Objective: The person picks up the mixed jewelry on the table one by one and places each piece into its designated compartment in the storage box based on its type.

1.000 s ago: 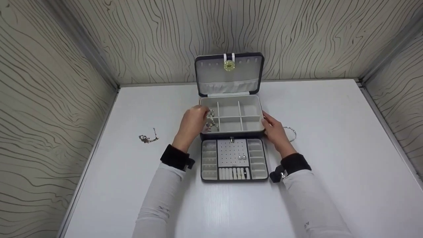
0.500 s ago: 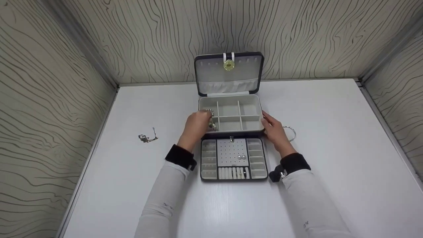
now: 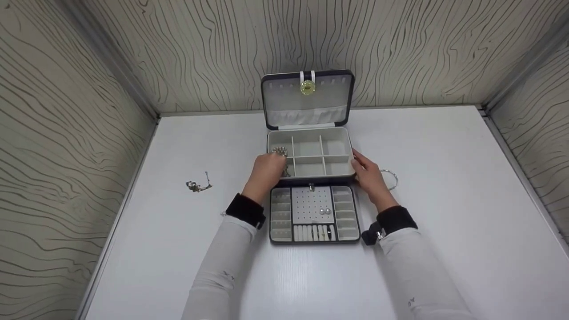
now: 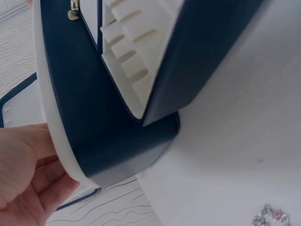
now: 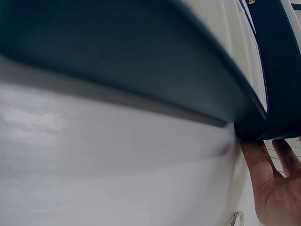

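Both arms in long, pale grey-white fabric sleeves: left sleeve, right sleeve. Cloth lightly creased. Small dark markings on the left and right, too small to read. Left wrist: broad matte-black fabric band. Right wrist: matching black band. Compact black device on the left band; blocky black device at the right, shiny silver metal piece beside it. Left hand and right hand bare.

Room over right compartments — raised lid behind.
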Demonstrator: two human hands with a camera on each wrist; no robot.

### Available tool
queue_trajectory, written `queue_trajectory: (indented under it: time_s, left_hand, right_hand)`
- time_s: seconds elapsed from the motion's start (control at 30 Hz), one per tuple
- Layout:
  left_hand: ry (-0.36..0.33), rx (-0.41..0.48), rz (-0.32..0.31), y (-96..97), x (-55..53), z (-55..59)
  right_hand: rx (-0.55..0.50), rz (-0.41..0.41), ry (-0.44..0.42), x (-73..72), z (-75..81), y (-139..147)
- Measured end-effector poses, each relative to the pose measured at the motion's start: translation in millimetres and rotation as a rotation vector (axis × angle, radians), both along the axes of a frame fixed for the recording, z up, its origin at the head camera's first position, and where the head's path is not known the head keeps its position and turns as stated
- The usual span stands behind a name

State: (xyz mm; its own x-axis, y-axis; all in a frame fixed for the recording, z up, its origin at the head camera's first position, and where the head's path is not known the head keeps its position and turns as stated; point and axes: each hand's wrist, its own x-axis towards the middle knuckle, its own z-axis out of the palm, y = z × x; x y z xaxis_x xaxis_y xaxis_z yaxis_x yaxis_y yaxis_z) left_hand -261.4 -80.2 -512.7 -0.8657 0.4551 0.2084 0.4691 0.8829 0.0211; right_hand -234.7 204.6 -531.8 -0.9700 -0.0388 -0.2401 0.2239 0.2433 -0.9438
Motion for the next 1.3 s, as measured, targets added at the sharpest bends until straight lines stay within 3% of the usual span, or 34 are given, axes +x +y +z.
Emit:
queue_trajectory:
  time_s: [0.17,0.47,0.57,0.73,0.83,0.97,1.17,1.3]
  left_hand:
    - [-0.098,0.044,-0.005,-2.0,2.5,-1.6]
    - [-0.176,0.179,0.003,-7.6,9.8,-1.5]
    - [-0.163,0.258,0.051,-9.9,14.3,0.9]
    - [-0.094,0.442,0.186,-16.4,19.2,4.8]
    - [-0.099,0.541,0.263,-21.4,19.5,4.4]
    - [-0.186,0.661,0.313,-28.0,17.4,-1.1]
    - [-0.379,0.816,0.278,-34.3,13.2,-15.8]
    - [-0.482,0.876,0.300,-34.4,11.4,-23.9]
  right_hand:
    - [0.037,-0.006,0.033,-6.8,-17.7,4.9]
    - [0.086,-0.012,0.085,-8.3,-22.5,6.1]
    - [0.091,-0.014,0.088,-8.8,-23.0,6.6]
    - [0.094,-0.014,0.080,-9.0,-22.4,6.9]
    - [0.095,-0.018,0.071,-9.2,-22.1,7.3]
    - [0.093,-0.020,0.067,-8.9,-21.8,7.4]
    - [0.067,-0.017,0.061,-8.0,-21.8,6.9]
    - [0.049,-0.012,0.053,-8.0,-22.1,6.8]
